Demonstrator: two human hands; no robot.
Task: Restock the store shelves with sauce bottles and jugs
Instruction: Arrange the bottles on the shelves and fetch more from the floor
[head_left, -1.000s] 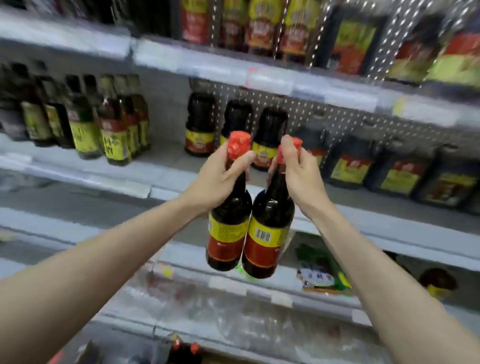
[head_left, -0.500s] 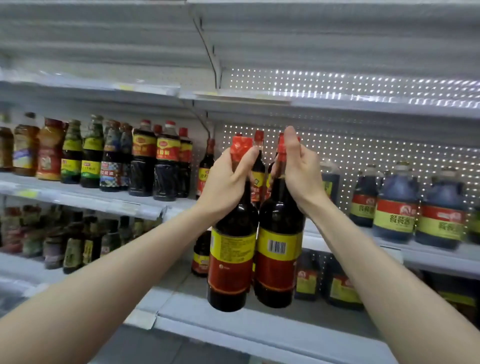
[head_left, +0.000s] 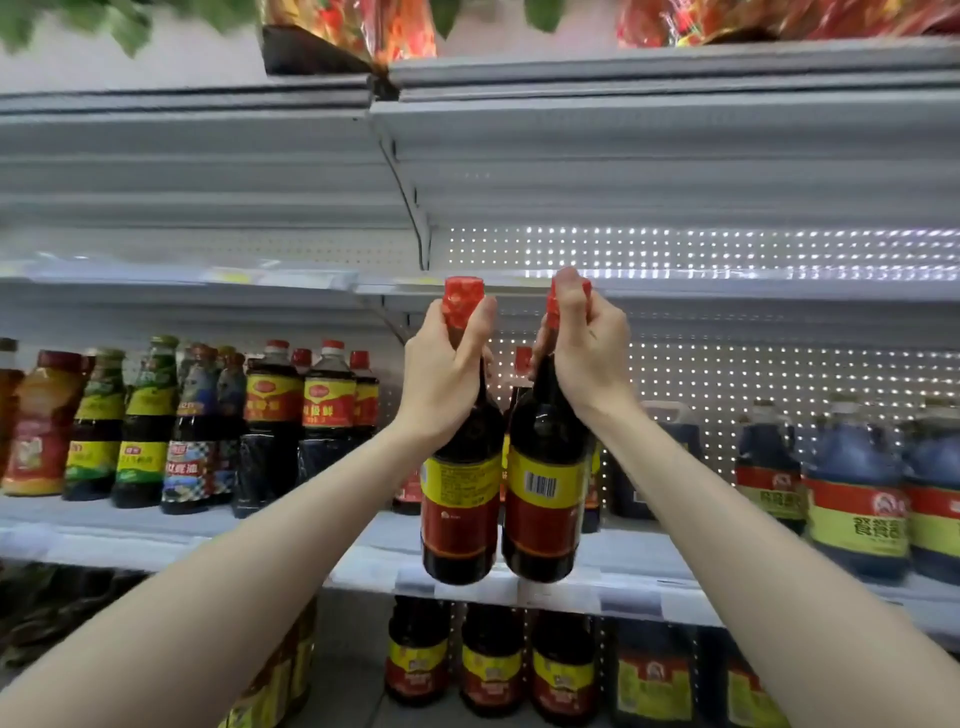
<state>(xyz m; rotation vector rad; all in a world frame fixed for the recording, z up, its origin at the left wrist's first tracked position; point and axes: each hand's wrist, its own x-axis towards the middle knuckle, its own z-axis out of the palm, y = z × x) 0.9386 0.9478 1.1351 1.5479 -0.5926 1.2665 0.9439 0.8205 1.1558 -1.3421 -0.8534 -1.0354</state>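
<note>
I'm clutching necks: left hand (head_left: 447, 384) wrapping the left bottle (head_left: 460, 509), right hand (head_left: 587, 358) wrapping the right bottle (head_left: 545, 509), both hanging side by side just before the shelf (head_left: 363, 561), likely for clearing its edge.

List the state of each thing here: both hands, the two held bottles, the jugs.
left hand, grips the neck of the left bottle.
right hand, grips the neck of the right bottle.
left bottle, upright, capped, not on the shelf.
right bottle, upright, capped, barcode toward camera.
jugs, upright on the shelf.
</note>
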